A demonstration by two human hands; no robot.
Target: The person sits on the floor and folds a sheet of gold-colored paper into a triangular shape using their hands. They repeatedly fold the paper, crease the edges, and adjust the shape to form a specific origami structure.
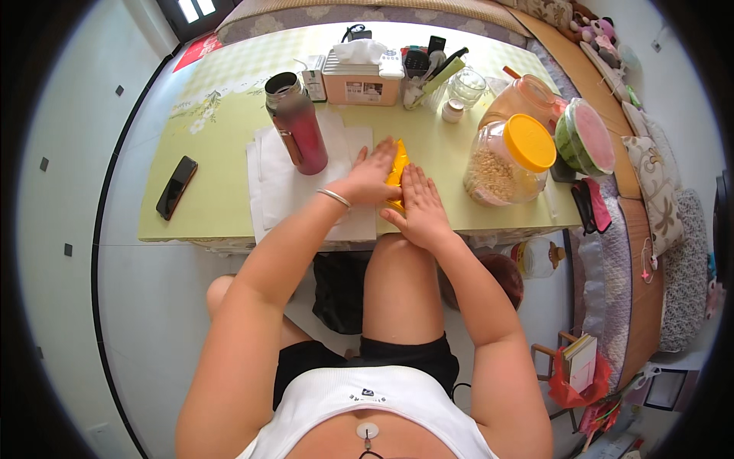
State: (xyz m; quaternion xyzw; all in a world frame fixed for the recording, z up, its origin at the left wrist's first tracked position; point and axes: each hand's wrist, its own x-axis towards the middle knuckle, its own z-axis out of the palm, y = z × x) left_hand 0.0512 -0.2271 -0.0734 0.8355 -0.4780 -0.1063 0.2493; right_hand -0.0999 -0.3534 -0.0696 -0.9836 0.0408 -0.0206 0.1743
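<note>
The pale green tabletop point(229, 153) carries white paper sheets point(279, 180). Left hand point(372, 174) and right hand point(420, 205) press flat, fingers extended, on a folded yellow paper piece point(397, 170) at the sheets' right edge.

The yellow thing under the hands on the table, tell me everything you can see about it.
The yellow sheet looks like thin paper or plastic, bright yellow-orange, lying flat on white paper sheets on the pale green table. Only a narrow strip shows, with a folded or pointed upper edge. The left hand lies flat across its left side and the right hand presses flat on its right side, hiding most of it. Its full shape cannot be told.
</note>
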